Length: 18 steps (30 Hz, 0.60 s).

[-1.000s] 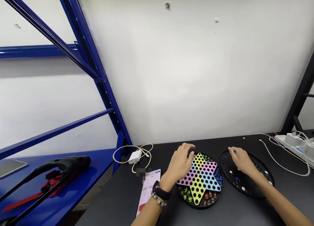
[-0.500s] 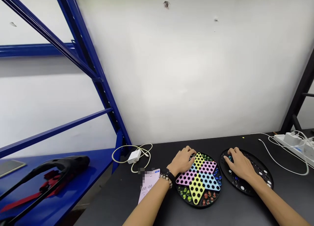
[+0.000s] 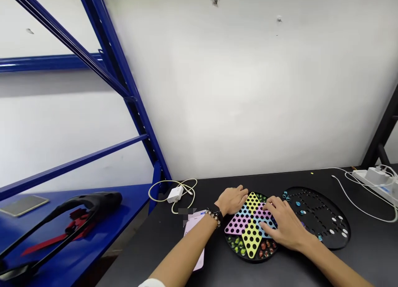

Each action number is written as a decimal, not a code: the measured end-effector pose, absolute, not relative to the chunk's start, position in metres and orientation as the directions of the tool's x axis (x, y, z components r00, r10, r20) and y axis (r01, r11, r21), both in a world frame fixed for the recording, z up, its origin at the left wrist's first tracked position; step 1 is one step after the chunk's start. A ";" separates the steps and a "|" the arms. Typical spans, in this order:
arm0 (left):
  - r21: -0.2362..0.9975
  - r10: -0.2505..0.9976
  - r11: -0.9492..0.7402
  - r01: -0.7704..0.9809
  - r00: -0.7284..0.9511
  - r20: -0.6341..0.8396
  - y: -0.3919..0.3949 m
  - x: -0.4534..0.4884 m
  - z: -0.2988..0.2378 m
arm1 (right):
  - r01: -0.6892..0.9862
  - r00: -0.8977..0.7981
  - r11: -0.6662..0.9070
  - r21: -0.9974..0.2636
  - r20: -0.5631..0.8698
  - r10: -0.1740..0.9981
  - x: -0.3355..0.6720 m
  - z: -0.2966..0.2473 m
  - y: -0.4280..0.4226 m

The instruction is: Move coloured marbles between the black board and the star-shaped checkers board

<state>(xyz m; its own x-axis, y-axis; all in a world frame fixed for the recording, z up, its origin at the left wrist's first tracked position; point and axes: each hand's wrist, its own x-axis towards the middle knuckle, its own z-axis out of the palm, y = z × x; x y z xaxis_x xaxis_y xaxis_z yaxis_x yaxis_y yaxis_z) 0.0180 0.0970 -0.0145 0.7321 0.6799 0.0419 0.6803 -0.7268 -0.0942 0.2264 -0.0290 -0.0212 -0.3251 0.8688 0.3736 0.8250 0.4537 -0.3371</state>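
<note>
A round Chinese checkers board (image 3: 248,233) with a star in yellow, pink and blue lies on the black table, with marbles in its rim pockets. My left hand (image 3: 232,200) rests on the board's far left edge, fingers curled loosely. My right hand (image 3: 281,227) lies over the right side of the star, fingers bent down onto it; whether it holds a marble is hidden. To the right lies a black round perforated board (image 3: 323,216) with a few marbles in its holes.
A phone (image 3: 195,237) lies under my left forearm. A white charger with coiled cable (image 3: 175,193) sits at the back left. A power strip with cables (image 3: 377,179) is at the right. Blue shelving (image 3: 77,220) holding a black and red object stands left.
My right hand has moved left from the black perforated board onto the coloured star board. My left hand stayed at the star board's far left edge.
</note>
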 end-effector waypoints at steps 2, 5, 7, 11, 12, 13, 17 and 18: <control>-0.102 0.685 -0.721 0.685 0.727 0.040 0.095 0.013 -0.016 | 0.823 -0.314 0.438 -0.363 0.353 0.881 0.227 -0.023 -0.029; -0.108 0.689 -0.718 0.688 0.724 0.038 0.094 0.009 -0.016 | 0.816 -0.304 0.421 -0.396 0.325 0.896 0.231 -0.025 -0.028; -0.110 0.690 -0.716 0.689 0.723 0.037 0.094 0.009 -0.016 | 0.811 -0.301 0.417 -0.411 0.318 0.899 0.233 -0.027 -0.026; -0.110 0.701 -0.705 0.701 0.712 0.044 0.095 0.010 -0.016 | 0.801 -0.287 0.412 -0.435 0.325 0.901 0.234 -0.030 -0.024; -0.110 0.705 -0.700 0.705 0.707 0.049 0.095 0.010 -0.016 | 0.799 -0.282 0.408 -0.442 0.325 0.903 0.234 -0.030 -0.024; -0.110 0.709 -0.695 0.710 0.703 0.054 0.096 0.010 -0.015 | 0.798 -0.277 0.405 -0.447 0.324 0.905 0.234 -0.030 -0.023; -0.106 0.724 -0.679 0.727 0.686 0.067 0.100 0.010 -0.014 | 0.792 -0.266 0.398 -0.464 0.324 0.908 0.234 -0.030 -0.024; -0.102 0.726 -0.677 0.729 0.684 0.071 0.101 0.010 -0.013 | 0.787 -0.263 0.398 -0.472 0.327 0.908 0.234 -0.030 -0.025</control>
